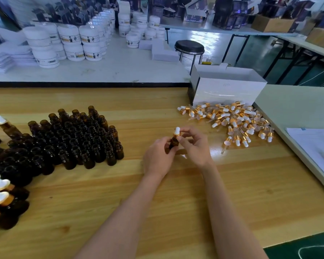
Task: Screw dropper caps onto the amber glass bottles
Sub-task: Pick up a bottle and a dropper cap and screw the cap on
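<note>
Over the wooden table (176,202), left fingers (165,144) wrap amber bottle (174,142), right fingers (187,130) pinch dropper cap (177,131).

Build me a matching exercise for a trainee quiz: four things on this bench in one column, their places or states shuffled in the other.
Things
1. open bottles
2. loose caps
3. finished bottles
4. bottle being capped

Places or states
A. gripped by the left hand, the right hand pinching its cap
B. heaped in front of the white box
C. clustered at the near left corner
D. standing in a big block, mouths bare

Pairs: 1-D, 2-B, 3-C, 4-A
</note>
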